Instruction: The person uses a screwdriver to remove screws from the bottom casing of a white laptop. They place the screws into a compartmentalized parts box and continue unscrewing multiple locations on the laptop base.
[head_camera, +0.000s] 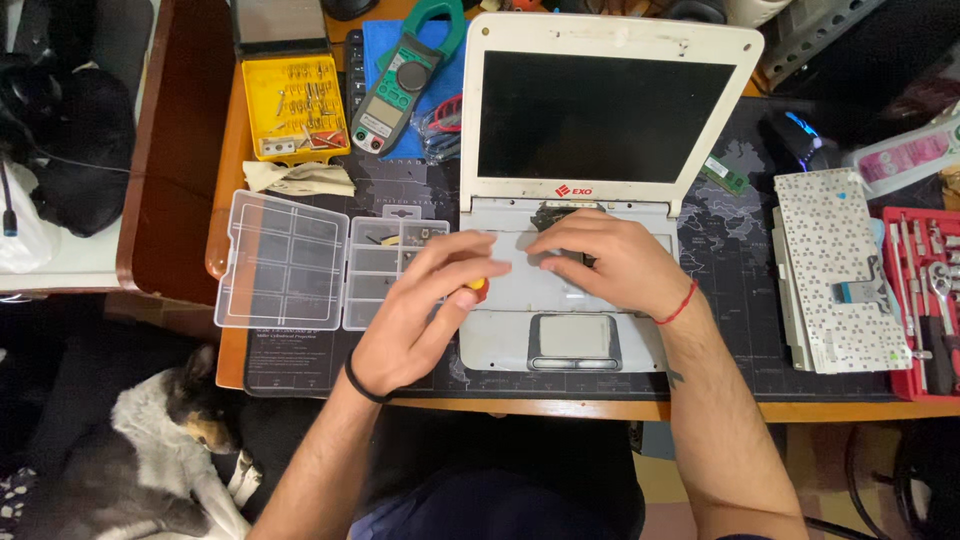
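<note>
The left hand (425, 305) is closed around a small tool with an orange-and-yellow handle (478, 286), held over the keyboardless deck of the white laptop (600, 200). The right hand (610, 262) lies flat on that deck, fingers spread, holding nothing. The laptop sits near the desk's front edge, a clear compartment box (300, 262) just left, the removed keyboard (835, 270) toward the right edge

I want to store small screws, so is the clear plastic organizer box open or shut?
Open. The clear organizer box lies on the mat with its lid flipped flat to the left, leaving the compartments uncovered beside the left hand.
</note>
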